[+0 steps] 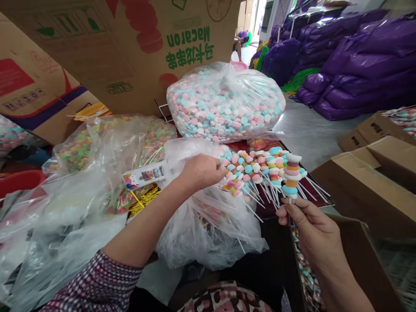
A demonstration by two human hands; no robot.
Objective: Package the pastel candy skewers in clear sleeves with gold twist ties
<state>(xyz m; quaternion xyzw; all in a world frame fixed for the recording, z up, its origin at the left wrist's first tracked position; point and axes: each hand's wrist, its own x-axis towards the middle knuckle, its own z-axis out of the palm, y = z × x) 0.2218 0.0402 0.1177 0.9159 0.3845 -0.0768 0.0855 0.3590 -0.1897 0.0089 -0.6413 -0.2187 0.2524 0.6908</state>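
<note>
Holding a nearly filled candy skewer upright, the right hand pinched its stick; the left hand closed around loose candies piled centre, with many finished skewers beside them.

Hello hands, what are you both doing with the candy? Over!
Right hand holds one candy skewer upright. Left hand reaches into the skewer pile. Nothing blocking.

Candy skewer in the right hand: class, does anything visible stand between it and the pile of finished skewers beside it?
Nothing visible does. The right hand holds the candy skewer upright by its stick, right beside the pile of finished skewers, with only open air between. The left hand rests at the pile's far side, against a clear plastic bag.
</note>
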